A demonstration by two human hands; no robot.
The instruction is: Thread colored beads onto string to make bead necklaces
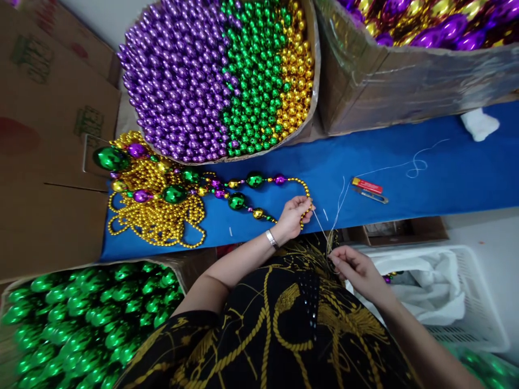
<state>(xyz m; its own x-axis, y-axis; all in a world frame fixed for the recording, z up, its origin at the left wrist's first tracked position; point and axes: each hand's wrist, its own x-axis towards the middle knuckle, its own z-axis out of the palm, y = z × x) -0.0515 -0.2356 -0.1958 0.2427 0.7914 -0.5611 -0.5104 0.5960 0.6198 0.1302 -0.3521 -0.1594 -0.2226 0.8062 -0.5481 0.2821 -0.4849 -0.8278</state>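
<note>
My left hand [297, 217] pinches the gold end of a bead necklace [254, 180] over the front edge of the blue table. Large green, purple and gold beads run along the necklace leftwards to a heap of gold bead strands [156, 200]. From the left fingers a pale thread [320, 222] stretches down to my right hand [352, 267], whose fingers are closed on it near my body. More loose thread loops by the right fingertips. A red and yellow lighter [367, 186] and thread snips [371, 195] lie on the table to the right of my left hand.
An open box [314, 102] of purple, green and gold beads stands at the back. Beside it is another bead-filled carton [377, 89]. Large green beads [89, 319] fill a box at lower left. A white basket [482, 302] is at right; a white cloth [480, 124] lies on the table.
</note>
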